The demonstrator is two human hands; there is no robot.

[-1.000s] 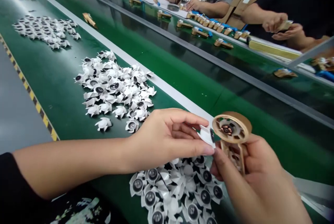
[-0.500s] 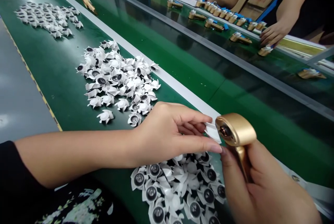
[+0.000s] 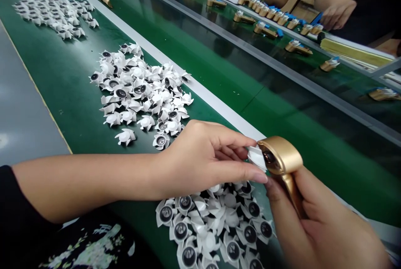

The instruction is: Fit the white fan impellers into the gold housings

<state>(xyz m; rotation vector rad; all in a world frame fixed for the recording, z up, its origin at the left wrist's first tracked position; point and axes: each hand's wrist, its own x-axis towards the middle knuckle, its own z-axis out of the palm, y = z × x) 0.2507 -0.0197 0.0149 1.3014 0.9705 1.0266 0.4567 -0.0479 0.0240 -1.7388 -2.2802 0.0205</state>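
While 3 heaps of white fan rotors [image 3: 138, 93] are lying on the green belt surface [image 3: 62, 93], the left hand [image 3: 200, 160] is pinching 1 rotor [image 3: 257, 157] between thumb and fingers, pressing it against the mouth of 1 gold housing [image 3: 280, 152]. That housing is sitting just right of the left hand's grip, its long axis slanting down toward the right hand [image 3: 326, 227], which is clasping it.

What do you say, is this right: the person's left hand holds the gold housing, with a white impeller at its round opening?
Not quite. The right hand, not the left hand, holds the gold housing, as the head view shows. The white impeller is at its round opening, as you said.
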